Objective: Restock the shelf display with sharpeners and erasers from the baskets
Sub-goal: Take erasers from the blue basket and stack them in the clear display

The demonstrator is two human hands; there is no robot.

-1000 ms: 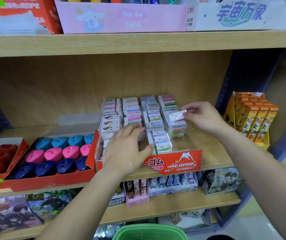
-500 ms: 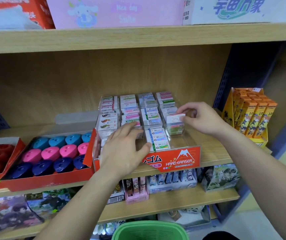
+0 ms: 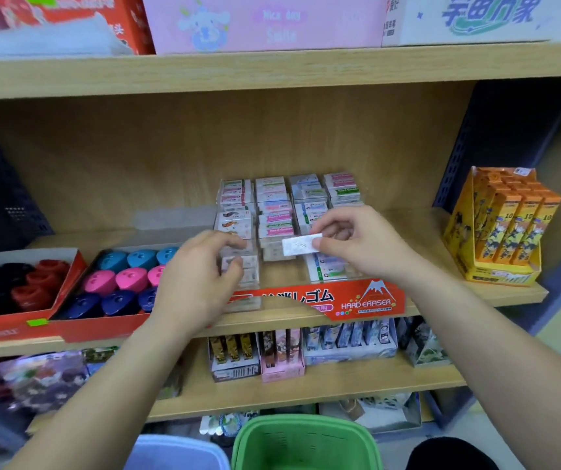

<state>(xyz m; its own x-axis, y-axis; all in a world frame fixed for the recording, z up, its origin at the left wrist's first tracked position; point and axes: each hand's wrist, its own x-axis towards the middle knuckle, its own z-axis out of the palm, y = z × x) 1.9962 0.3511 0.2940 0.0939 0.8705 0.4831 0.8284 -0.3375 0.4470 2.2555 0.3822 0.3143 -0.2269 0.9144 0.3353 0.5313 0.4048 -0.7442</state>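
Observation:
A clear eraser display [image 3: 367, 301] with a red HARD ERASER front stands on the middle shelf, holding several rows of boxed erasers [image 3: 274, 205]. My right hand [image 3: 357, 242] pinches a white eraser [image 3: 301, 245] by its right end, held flat above the display's middle columns. My left hand [image 3: 201, 276] curls over the display's left front column, fingertips on the small boxes there; whether it grips one is hidden. Left of the display, a red tray [image 3: 102, 329] holds blue, pink and navy sharpeners [image 3: 126, 278].
A second red tray [image 3: 7, 329] with red and black sharpeners sits far left. An orange box display [image 3: 502, 228] stands at the right. A green basket [image 3: 306, 442] and a blue basket [image 3: 177, 452] are below. The upper shelf board [image 3: 272, 71] hangs overhead.
My right hand has drawn back from the right rear column toward the display's middle, with the white eraser in its fingers. My left hand has curled lower over the left front column.

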